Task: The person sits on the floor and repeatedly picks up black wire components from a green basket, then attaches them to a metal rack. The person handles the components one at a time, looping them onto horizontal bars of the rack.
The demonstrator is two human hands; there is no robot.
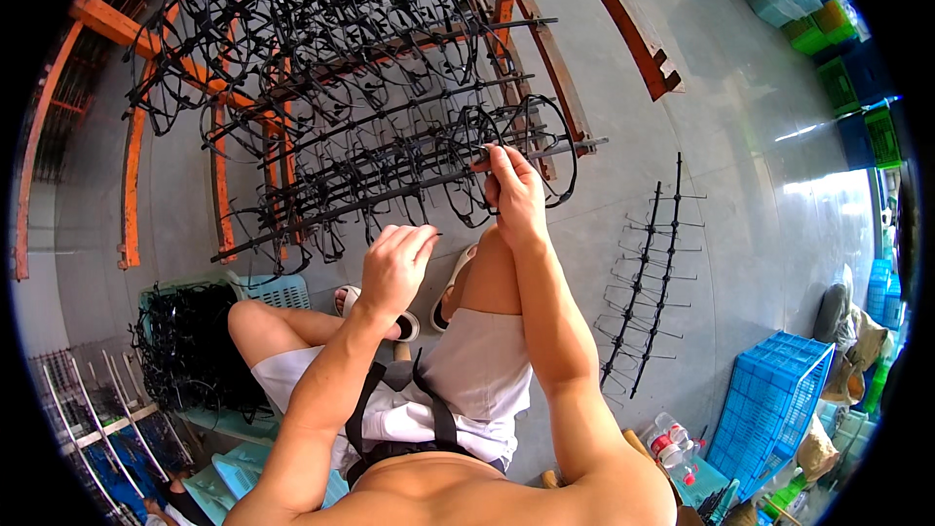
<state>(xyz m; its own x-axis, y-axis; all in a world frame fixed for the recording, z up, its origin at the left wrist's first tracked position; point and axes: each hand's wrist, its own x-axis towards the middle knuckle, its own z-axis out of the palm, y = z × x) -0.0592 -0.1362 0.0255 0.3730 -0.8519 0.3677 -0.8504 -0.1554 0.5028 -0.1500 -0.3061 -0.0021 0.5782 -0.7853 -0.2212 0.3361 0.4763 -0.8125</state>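
Note:
My right hand point(514, 190) is closed, thumb and fingers pinching a thin black looped part point(573, 170) at the right end of a hooked rod point(390, 197). My left hand point(397, 268) hangs lower and to the left, just in front of the same rod. Its fingers are pressed together, and a small dark tip shows past them; what it belongs to is hidden. Several hooked rods stretch across in front of me, with many black looped parts point(321, 29) hanging tangled on the rods farther back.
An orange metal rack point(222, 175) carries the rods. Two more hooked rods point(648, 282) lie on the grey floor at right. Crates stand around: one filled with black parts point(200, 346) at left, a blue one point(765, 409) at lower right, near plastic bottles point(672, 443).

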